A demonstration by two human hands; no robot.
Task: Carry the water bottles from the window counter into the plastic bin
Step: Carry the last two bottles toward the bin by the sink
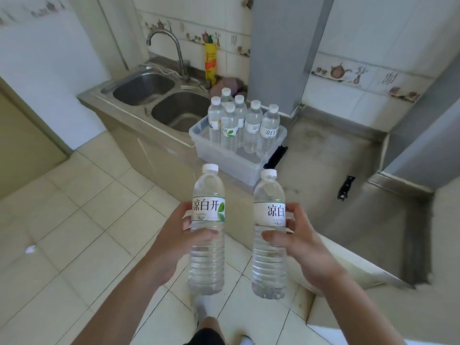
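My left hand [174, 235] grips a clear water bottle [207, 257] with a white cap and a white label, held upright. My right hand [296, 242] grips a second, matching bottle [268, 265], also upright. Both bottles hang in the air above the floor, short of the counter. Ahead, a clear plastic bin [224, 155] sits on the steel counter beside the sink. Several capped water bottles [251, 128] stand upright in its far half.
A double steel sink [154, 95] with a tall tap lies left of the bin. A black knife [346, 188] and another black object [276, 156] lie on the counter right of the bin. A yellow bottle [211, 63] stands behind. Tiled floor stretches to the left.
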